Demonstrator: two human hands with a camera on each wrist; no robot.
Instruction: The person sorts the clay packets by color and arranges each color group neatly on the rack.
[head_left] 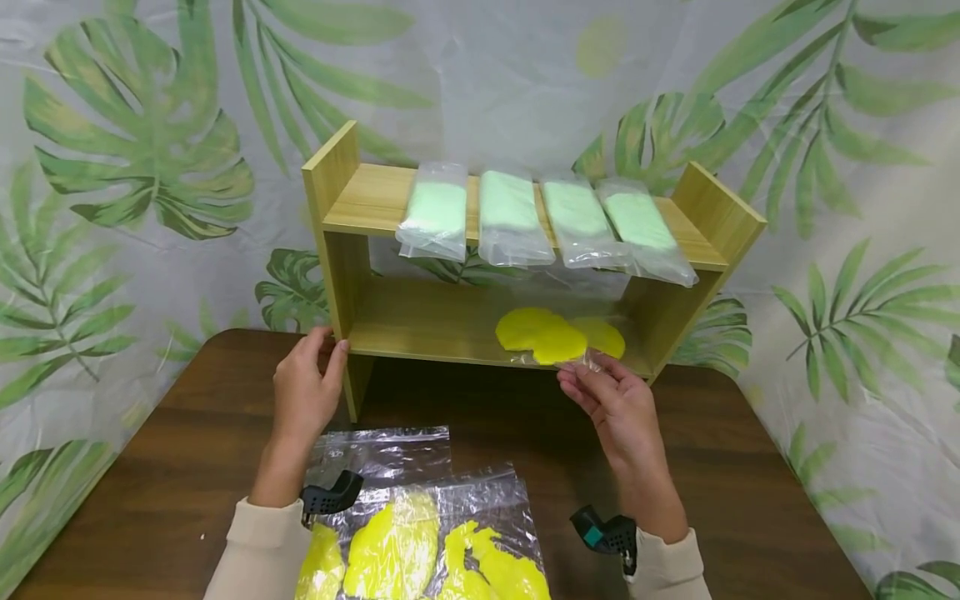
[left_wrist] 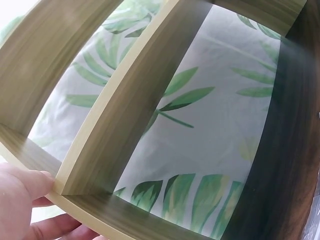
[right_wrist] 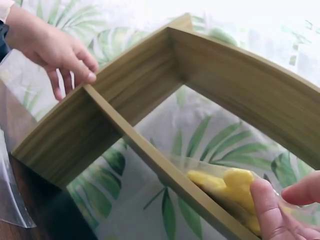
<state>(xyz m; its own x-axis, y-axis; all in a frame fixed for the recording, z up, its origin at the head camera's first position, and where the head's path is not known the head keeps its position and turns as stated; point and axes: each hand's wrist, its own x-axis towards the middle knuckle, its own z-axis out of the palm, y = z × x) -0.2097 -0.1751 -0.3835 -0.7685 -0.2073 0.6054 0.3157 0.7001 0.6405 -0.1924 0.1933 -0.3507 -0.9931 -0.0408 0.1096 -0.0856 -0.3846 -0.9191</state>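
Observation:
A light wooden two-tier shelf (head_left: pixel 420 321) stands on the table. My left hand (head_left: pixel 303 392) grips its left side panel near the lower board, thumb on the front edge and fingers round the outer face. On the lower board, toward the right, lies a clear plastic bag with a flat, yellow, dough-like mass (head_left: pixel 540 333). The thumb and fingers of my right hand (head_left: pixel 611 404) pinch the bag's near edge at the front of the board. In the right wrist view the yellow mass (right_wrist: pixel 235 187) sits just behind the board's front edge.
Several clear bags of pale green material (head_left: pixel 510 204) lie across the top board, their ends hanging over its front. In front of the shelf, zip bags holding yellow pieces (head_left: pixel 393 546) lie on the dark wooden table (head_left: pixel 142 467). A leaf-patterned cloth (head_left: pixel 510 83) hangs behind.

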